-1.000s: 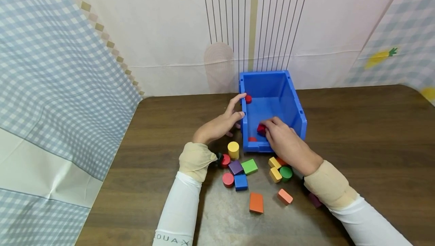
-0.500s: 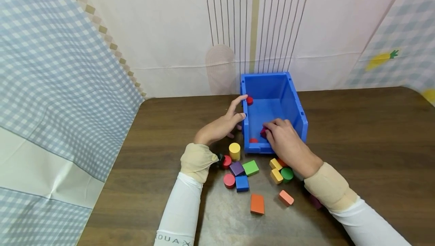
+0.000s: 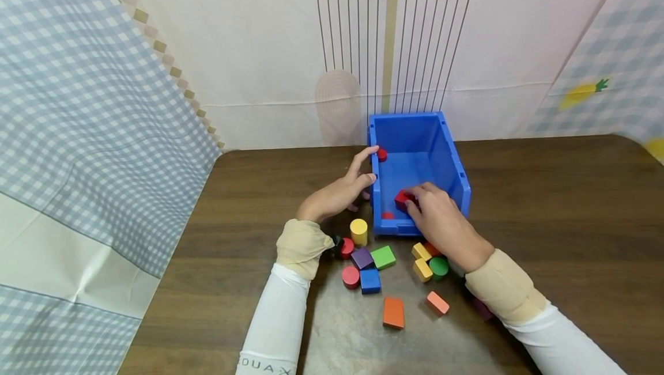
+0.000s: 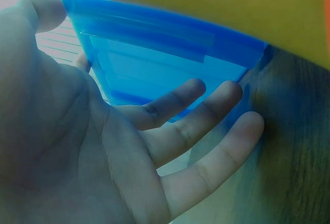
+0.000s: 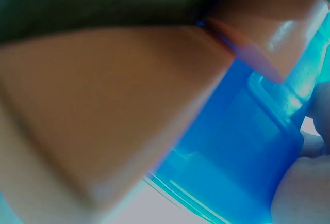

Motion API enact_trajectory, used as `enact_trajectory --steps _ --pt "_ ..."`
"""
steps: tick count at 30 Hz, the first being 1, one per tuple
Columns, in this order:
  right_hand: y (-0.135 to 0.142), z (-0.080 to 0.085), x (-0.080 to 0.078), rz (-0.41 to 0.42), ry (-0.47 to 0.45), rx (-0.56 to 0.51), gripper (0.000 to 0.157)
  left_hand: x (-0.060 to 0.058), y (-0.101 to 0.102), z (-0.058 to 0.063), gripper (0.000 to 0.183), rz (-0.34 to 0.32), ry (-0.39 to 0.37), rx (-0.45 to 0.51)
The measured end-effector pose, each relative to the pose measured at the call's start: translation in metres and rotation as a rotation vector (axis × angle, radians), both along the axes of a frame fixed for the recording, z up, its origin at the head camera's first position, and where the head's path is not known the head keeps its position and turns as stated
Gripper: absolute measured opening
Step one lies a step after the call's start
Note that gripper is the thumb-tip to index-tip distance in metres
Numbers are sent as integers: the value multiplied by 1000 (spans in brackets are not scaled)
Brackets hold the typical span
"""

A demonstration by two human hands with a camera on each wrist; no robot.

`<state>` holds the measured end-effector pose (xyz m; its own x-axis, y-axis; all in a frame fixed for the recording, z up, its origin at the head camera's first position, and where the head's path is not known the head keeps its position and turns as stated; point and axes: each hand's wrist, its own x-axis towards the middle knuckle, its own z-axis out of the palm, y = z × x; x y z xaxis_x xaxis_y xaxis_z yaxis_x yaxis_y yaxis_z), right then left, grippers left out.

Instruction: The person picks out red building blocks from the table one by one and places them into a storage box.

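Observation:
A blue plastic bin stands at the back middle of the table. My right hand reaches over its front edge and pinches a red block between thumb and fingers, low inside. In the left wrist view, my left hand has loosely spread fingers beside the bin's outer wall. The head view shows its index fingertip and thumb resting on the left rim. A red disc lies inside along the left wall, and another red piece lies near the front left corner.
In front of the bin lie a yellow cylinder, a green block, a blue block, an orange block, a salmon block and a green cylinder. A dark purple block is partly behind the right wrist.
The red block has turned slightly in my right fingers and shows a different face. My left hand keeps its place at the rim. The whole head view has shifted a little.

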<state>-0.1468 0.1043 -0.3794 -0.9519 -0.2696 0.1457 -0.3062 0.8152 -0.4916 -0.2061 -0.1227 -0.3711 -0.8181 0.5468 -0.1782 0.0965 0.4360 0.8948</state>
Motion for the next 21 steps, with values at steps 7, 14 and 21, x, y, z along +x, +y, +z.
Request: enact_trajectory --steps 7,14,21 --pt "0 1 0 -5 -7 20 33 0 1 -1 59 0 5 7" --pt "6 0 1 40 10 15 32 -2 3 -1 59 -16 5 17" --pt "5 2 -5 79 11 -43 24 -1 3 0 58 4 9 5"
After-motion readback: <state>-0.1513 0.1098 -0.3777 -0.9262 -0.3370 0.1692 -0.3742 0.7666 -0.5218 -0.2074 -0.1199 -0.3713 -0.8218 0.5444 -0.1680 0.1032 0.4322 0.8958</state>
